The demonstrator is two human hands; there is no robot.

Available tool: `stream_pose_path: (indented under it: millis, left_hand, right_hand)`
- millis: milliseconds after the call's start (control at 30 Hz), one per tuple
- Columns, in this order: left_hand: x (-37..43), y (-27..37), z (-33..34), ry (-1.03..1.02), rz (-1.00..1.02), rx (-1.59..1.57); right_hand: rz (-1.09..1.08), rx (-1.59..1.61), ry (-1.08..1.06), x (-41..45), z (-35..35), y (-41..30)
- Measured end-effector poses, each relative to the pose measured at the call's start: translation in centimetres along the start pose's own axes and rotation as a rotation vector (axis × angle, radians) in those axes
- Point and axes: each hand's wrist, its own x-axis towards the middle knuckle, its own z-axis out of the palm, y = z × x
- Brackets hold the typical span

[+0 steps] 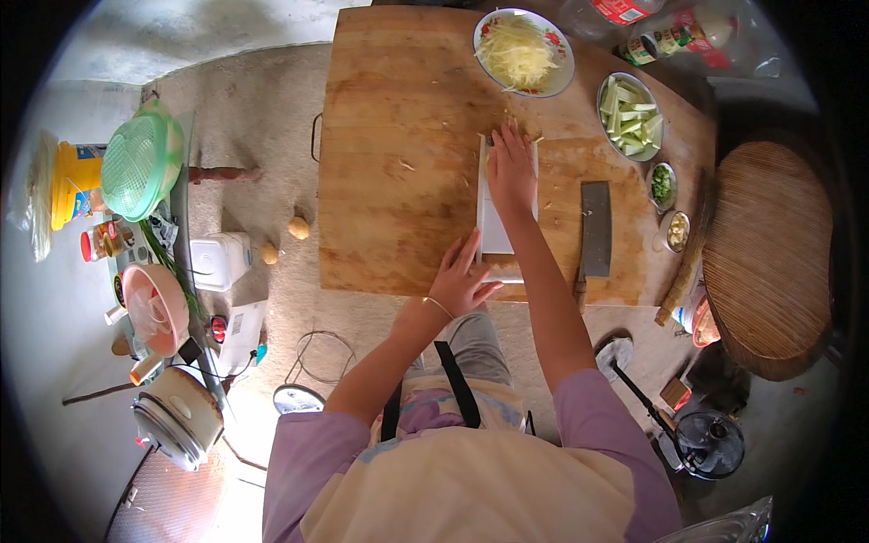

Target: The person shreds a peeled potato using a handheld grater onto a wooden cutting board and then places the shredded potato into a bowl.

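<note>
On the wooden board (400,203) lies a long, narrow white slicer or grater (496,234), its length pointing away from me. My right hand (512,163) lies palm down over its far end; whether something is under the palm is hidden. My left hand (460,279) rests at the slicer's near end, fingers spread against its left edge. To the right lies a cleaver (597,229), handle towards me. A flowered plate of pale shreds (521,55) sits at the far edge. Small scraps are scattered about the board.
Along the right stand a bowl of green vegetable sticks (631,119), a small bowl of chopped greens (661,184) and a bowl of pale pieces (677,231). Plastic bottles (669,42) lie beyond. Potatoes (299,227) lie on the floor left; a round wooden lid (770,258) is right.
</note>
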Motion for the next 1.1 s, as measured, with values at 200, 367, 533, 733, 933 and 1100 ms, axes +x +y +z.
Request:
stream_pose_path:
  millis: [200, 367, 533, 733, 933, 1100]
  left_hand:
    - [0.3, -0.2, 0.2, 0.036, 0.030, 0.027]
    - [0.2, 0.1, 0.4, 0.023, -0.016, 0.036]
    - [-0.2, 0.0, 0.5, 0.046, -0.006, 0.052]
    - [-0.4, -0.2, 1.0, -0.003, -0.007, 0.055]
    - [-0.6, -0.1, 0.8, -0.002, -0.020, 0.066]
    - [-0.5, -0.3, 1.0, 0.007, -0.008, 0.040]
  right_hand:
    - [0.001, 0.047, 0.036, 0.5, 0.6, 0.6]
    - [-0.013, 0.021, 0.111, 0.4, 0.9, 0.4]
    - [-0.034, 0.033, 0.147, 1.5, 1.4, 0.6]
    - [-0.085, 0.097, 0.080, 6.8, 3.0, 3.2]
    - [-0.112, 0.272, 0.083, 4.3, 1.9, 3.1]
    - [-0.140, 0.279, 0.064, -2.5, -0.7, 2.4]
